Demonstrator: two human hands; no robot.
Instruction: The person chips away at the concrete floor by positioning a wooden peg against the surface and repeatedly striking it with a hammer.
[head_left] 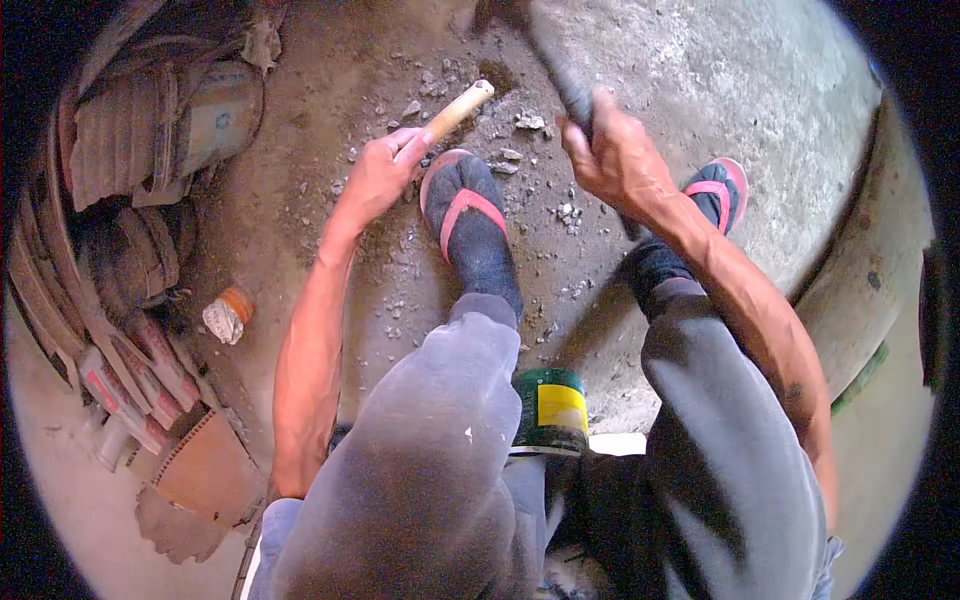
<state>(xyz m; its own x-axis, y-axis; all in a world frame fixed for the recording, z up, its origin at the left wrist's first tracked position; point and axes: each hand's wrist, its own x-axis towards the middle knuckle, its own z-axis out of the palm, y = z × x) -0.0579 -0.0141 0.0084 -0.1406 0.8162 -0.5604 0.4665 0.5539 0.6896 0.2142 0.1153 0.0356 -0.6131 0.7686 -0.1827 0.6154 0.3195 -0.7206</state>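
My left hand (380, 178) is closed around a pale, wood-coloured stick (458, 111), which points up and to the right over the rubble. Its far end shows a small dark mark. My right hand (622, 158) grips the dark handle of a hammer (562, 72). Motion blurs the hammer, and its dark head is partly cut off at the top edge. Between the two hands lie broken grey stone chips (529, 122) on the rough floor. A dark patch (495, 76) shows just beyond the stick's end.
My feet in pink-strapped sandals (470, 205) stand either side of the rubble. A green tin with a yellow label (549, 412) is between my legs. Stacked sacks (170, 120) and a crumpled orange-and-white packet (229, 314) lie left. A rounded pale object (872, 270) runs along the right.
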